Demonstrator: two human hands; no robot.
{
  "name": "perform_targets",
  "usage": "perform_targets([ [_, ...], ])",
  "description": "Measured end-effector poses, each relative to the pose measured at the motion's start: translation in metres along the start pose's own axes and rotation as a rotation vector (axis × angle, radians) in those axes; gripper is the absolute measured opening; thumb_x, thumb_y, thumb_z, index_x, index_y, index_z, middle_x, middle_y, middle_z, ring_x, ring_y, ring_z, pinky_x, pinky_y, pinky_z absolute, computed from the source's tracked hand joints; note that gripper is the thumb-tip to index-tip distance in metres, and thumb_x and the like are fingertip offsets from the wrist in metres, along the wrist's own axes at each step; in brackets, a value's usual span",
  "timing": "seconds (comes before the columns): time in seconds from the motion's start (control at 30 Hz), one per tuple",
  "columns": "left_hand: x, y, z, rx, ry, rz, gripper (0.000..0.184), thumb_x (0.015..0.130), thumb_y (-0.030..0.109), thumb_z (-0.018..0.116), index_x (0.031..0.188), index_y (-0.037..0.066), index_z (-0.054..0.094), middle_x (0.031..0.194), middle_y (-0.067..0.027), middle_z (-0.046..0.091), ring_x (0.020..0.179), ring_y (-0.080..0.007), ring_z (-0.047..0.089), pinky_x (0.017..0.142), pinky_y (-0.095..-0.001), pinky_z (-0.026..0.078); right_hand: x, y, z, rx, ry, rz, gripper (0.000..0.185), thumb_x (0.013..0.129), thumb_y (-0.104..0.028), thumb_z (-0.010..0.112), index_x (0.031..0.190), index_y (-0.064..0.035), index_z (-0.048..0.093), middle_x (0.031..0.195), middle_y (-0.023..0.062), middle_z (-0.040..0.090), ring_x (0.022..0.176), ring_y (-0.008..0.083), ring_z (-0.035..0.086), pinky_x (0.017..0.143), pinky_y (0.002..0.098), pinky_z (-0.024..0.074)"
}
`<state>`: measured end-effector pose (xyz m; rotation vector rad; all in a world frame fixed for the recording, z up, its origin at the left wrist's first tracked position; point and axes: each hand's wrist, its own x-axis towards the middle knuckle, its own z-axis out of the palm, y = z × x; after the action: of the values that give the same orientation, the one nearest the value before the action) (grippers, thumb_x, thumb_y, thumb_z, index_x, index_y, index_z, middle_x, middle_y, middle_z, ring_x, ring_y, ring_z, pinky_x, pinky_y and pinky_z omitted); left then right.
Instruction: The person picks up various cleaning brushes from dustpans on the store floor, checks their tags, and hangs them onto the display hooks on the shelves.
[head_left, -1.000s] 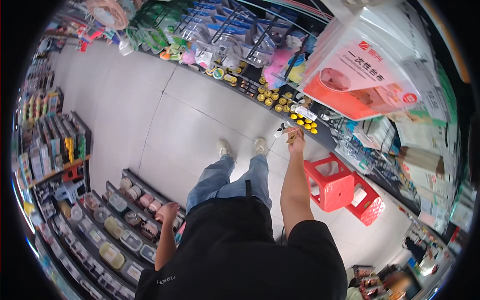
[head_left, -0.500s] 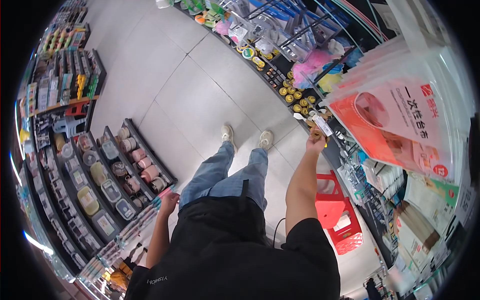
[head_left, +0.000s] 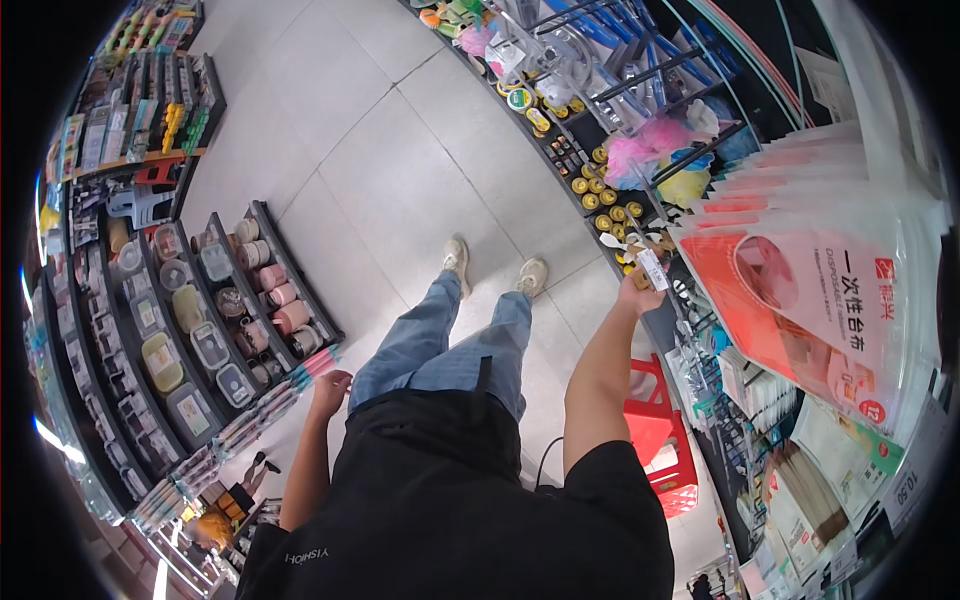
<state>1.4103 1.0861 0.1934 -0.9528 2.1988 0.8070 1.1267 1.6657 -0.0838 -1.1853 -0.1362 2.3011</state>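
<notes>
My right hand [head_left: 641, 293] reaches to the low shelf on the right. Its fingers are closed at a small brownish item [head_left: 640, 274], which I cannot make out, beside a white price label [head_left: 653, 269]. Just beyond it, yellow-lidded round containers [head_left: 604, 222] stand in rows on the shelf. My left hand [head_left: 331, 389] hangs by my hip with loosely bent fingers apart and nothing seen in it. Near that hand runs a row of slim pink and teal packages [head_left: 275, 405] at the end of the left shelving.
Packs of disposable tablecloths [head_left: 800, 290] hang close on my right. A red plastic basket [head_left: 676, 462] sits on the floor beside the right shelf. Left shelves carry food boxes [head_left: 163, 362] and pink mugs [head_left: 290, 317]. Another person's legs [head_left: 259, 468] show at lower left.
The view has shifted slightly, so the shelves and basket appear moved. My right hand stays at the shelf by the label. My left hand's fingers look looser, a little farther from the pink packages.
</notes>
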Motion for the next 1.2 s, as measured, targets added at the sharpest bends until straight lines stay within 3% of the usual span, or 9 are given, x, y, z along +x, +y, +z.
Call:
perform_targets([
  [0.2,-0.001,0.000,0.002,0.069,-0.015,-0.030,0.021,0.083,0.011,0.057,0.093,-0.004,0.067,0.080,-0.0164,0.068,0.070,-0.0214,0.068,0.064,-0.0316,0.053,0.022,0.004,-0.016,0.077,-0.109,0.044,0.031,0.085,-0.021,0.047,0.104,-0.0011,0.060,0.106,0.0146,0.065,0.095,0.0303,0.064,0.086,0.0392,0.0520],
  [0.33,0.000,0.004,0.001,0.120,-0.019,-0.044,0.020,0.082,0.011,0.058,0.093,-0.003,0.067,0.078,-0.0156,0.068,0.068,-0.0209,0.067,0.064,-0.0322,0.052,0.027,0.003,-0.028,0.119,-0.365,0.115,0.041,0.087,-0.013,0.042,0.121,0.0058,0.051,0.123,0.0207,0.057,0.110,0.0336,0.057,0.096,0.0410,0.0470],
  [0.5,0.001,0.003,0.003,0.199,-0.026,-0.032,0.021,0.083,0.014,0.056,0.093,-0.002,0.066,0.077,-0.0156,0.067,0.069,-0.0218,0.067,0.066,-0.0332,0.051,0.023,0.001,-0.024,0.045,-0.232,0.073,0.031,0.088,-0.017,0.048,0.110,0.0024,0.058,0.110,0.0166,0.063,0.098,0.0291,0.063,0.086,0.0384,0.0525],
  [0.7,0.016,0.007,0.002,0.268,-0.052,-0.022,0.023,0.083,0.016,0.052,0.093,0.003,0.068,0.079,-0.0161,0.067,0.075,-0.0282,0.066,0.070,-0.0377,0.050,0.039,-0.002,-0.042,0.118,-0.316,0.134,0.030,0.091,-0.017,0.048,0.112,0.0024,0.057,0.114,0.0149,0.062,0.103,0.0290,0.061,0.092,0.0381,0.0498],
  [0.9,0.033,-0.005,0.003,0.329,0.012,0.023,0.024,0.079,0.011,0.050,0.093,0.004,0.068,0.082,-0.0185,0.067,0.080,-0.0327,0.065,0.072,-0.0407,0.050,0.046,0.005,-0.040,0.050,-0.251,-0.032,0.029,0.093,-0.017,0.047,0.112,0.0015,0.056,0.115,0.0146,0.061,0.105,0.0283,0.060,0.094,0.0379,0.0486],
  [0.97,0.038,-0.004,0.001,0.338,-0.002,0.009,0.023,0.080,0.012,0.050,0.092,0.005,0.067,0.083,-0.0193,0.066,0.081,-0.0347,0.064,0.073,-0.0419,0.049,0.079,-0.003,-0.072,0.401,-0.687,0.319,0.038,0.098,-0.017,0.035,0.134,-0.0173,0.047,0.135,0.0182,0.047,0.121,0.0309,0.048,0.106,0.0413,0.0366],
  [1.0,0.041,-0.005,0.001,0.331,0.010,0.000,0.022,0.080,0.013,0.050,0.091,0.005,0.067,0.082,-0.0195,0.066,0.081,-0.0349,0.064,0.073,-0.0421,0.049,0.081,-0.003,-0.071,0.412,-0.730,0.343,0.038,0.098,-0.017,0.035,0.134,-0.0176,0.046,0.136,0.0184,0.046,0.122,0.0309,0.047,0.107,0.0416,0.0354],
  [1.1,0.046,-0.007,0.002,0.362,0.072,-0.006,0.019,0.080,0.013,0.051,0.089,0.005,0.066,0.080,-0.0194,0.065,0.081,-0.0354,0.064,0.073,-0.0428,0.049,0.085,0.000,-0.070,0.315,-0.651,0.270,0.034,0.097,-0.017,0.039,0.128,-0.0115,0.048,0.132,0.0167,0.048,0.120,0.0308,0.048,0.105,0.0416,0.0363],
  [1.2,0.048,-0.011,0.004,0.398,0.125,0.031,0.016,0.080,0.012,0.052,0.087,0.005,0.065,0.079,-0.0192,0.065,0.080,-0.0358,0.064,0.072,-0.0434,0.049,0.073,0.001,-0.049,0.011,-0.441,0.039,0.030,0.094,-0.019,0.047,0.115,0.0011,0.056,0.122,0.0167,0.057,0.111,0.0309,0.055,0.097,0.0424,0.0468],
])
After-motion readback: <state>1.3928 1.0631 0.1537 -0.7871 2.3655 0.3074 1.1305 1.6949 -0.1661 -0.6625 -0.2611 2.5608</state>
